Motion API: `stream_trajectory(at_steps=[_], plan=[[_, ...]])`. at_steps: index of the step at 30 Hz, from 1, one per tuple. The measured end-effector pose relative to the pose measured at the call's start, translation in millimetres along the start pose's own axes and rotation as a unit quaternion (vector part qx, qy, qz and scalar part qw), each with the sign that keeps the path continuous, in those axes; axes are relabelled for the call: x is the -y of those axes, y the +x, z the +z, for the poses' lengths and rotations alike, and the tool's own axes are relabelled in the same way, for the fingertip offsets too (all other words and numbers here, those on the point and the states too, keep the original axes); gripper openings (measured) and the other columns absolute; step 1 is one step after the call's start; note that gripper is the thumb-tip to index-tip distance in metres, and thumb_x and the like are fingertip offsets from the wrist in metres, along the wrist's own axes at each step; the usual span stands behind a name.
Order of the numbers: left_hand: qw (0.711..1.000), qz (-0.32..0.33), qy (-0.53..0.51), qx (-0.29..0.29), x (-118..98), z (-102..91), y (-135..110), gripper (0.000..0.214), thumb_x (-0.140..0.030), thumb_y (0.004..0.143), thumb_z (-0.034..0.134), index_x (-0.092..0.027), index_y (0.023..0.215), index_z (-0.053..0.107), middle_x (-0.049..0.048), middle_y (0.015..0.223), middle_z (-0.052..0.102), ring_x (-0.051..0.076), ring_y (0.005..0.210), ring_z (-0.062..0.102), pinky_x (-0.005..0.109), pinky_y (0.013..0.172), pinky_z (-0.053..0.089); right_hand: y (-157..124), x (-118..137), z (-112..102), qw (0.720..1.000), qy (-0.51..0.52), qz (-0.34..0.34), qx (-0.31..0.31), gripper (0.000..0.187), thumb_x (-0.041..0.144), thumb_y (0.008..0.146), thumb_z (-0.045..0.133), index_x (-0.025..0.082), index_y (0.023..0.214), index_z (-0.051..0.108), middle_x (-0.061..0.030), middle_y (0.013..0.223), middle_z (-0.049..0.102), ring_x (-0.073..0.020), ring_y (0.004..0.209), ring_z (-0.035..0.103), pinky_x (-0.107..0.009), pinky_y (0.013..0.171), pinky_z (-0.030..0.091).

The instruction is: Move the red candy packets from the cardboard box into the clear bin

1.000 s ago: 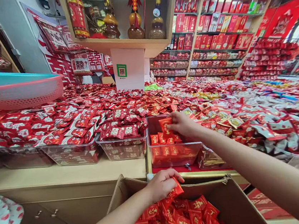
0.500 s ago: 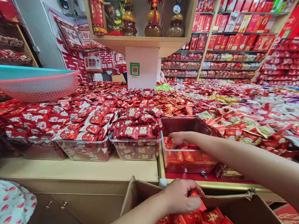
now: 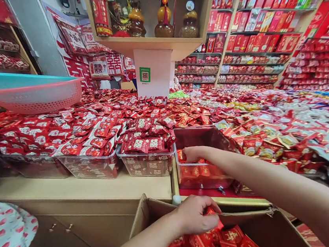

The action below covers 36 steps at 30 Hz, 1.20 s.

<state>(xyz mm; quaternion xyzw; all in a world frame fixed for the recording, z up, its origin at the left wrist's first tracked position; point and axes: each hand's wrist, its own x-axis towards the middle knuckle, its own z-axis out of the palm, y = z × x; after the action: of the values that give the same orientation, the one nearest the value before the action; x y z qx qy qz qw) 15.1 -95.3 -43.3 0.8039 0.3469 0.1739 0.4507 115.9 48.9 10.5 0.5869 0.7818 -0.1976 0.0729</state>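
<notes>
And there was the red-topped, gold-edged table [image 3: 190, 192] ahead of me, the open brown cardboard box [image 3: 265, 223] just before it, and the clear rectangular plastic bin [image 3: 195, 135] standing on top. Here came the change: my right hand [image 3: 196, 154], a second earlier holding a packet up above the row, was now down inside the bin at its left end, so one more had probably joined that row. Whether those fingers had let go, I couldn't tell. My left hand [image 3: 197, 214] stayed pinched narrow on a glossy red packet with gold print [image 3: 215, 220], over the box's heap. Its long axis seemed to slant down rightward, partly hidden; the binned red packets [image 3: 195, 171] looked upright, lengthwise up and down.
</notes>
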Motion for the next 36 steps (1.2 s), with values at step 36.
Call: stream_trajectory(at_steps=[36], plan=[[0.950, -0.034, -0.310, -0.018, -4, 0.1, 10, 0.037, -0.026, 0.060, 0.066, -0.013, 0.089, 0.047, 0.0048, 0.080, 0.060, 0.013, 0.072, 0.056, 0.028, 0.070, 0.042, -169, -43, 112, 0.765, 0.626, -0.021, -0.148, 0.035, 0.048, 0.063, 0.058, 0.016, 0.074, 0.046, 0.0024, 0.055, 0.055, -0.0078, 0.043, 0.049, -0.020, 0.042, 0.039]])
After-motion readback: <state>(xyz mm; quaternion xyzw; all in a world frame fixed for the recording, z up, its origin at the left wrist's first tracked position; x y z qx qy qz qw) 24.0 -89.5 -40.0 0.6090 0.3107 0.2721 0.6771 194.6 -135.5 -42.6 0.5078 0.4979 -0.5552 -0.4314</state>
